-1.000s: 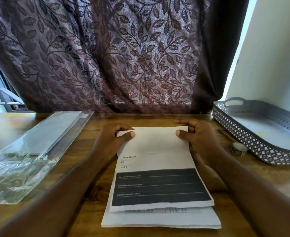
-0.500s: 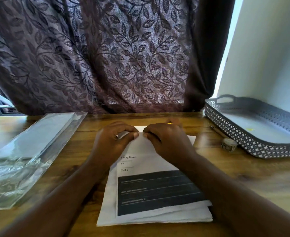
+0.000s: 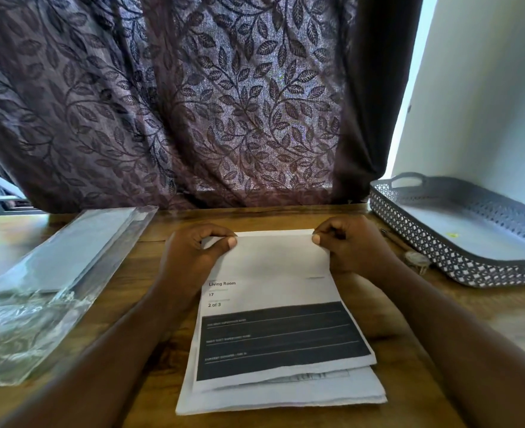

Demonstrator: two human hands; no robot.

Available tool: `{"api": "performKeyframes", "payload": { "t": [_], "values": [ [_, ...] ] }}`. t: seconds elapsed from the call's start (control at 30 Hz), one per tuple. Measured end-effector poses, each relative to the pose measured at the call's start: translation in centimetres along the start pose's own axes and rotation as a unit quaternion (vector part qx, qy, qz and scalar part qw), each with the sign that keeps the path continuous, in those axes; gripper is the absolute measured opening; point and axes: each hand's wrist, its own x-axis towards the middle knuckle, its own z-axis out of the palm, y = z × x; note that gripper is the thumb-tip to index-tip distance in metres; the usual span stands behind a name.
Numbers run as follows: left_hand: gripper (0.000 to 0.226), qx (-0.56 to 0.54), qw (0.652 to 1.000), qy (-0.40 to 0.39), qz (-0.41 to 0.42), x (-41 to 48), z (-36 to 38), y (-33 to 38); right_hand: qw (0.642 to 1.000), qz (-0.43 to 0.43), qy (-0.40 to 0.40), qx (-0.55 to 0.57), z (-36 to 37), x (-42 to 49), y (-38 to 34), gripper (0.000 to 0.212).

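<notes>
Only a thin strip of bare table (image 3: 285, 216) above the papers (image 3: 279, 396), then the curtain (image 3: 224, 118) walls it off. The plastic bag (image 3: 54, 273) hogs the left side. At right, a tape roll (image 3: 417, 259) and pen (image 3: 394, 239) sit just beside the grey tray (image 3: 425, 239), so it's tight there.

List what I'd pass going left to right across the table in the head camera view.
Clear plastic sleeve → left hand → top sheet, pinched at both far corners → right hand → tape roll → grey tray.
</notes>
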Motion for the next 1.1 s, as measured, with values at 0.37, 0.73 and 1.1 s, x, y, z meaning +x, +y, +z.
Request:
{"api": "performKeyframes", "payload": {
  "t": [0.37,0.73,1.1],
  "values": [
    [0.021,0.236,0.967,0.075,0.063,-0.1,-0.2,-0.4,0.997,-0.008,0.029,0.067,0.1,-0.7,-1.4,0.012],
    [0.027,0.264,0.939,0.010,0.218,-1.4,2.0,3.5,0.977,-0.186,0.063,0.079,2.0,-2.7,-5.6,0.006],
    [0.019,0.273,0.938,0.052,0.207,-0.8,0.3,1.9,0.985,-0.084,0.095,0.114,1.1,-1.5,-2.3,0.012]
  ]
}}
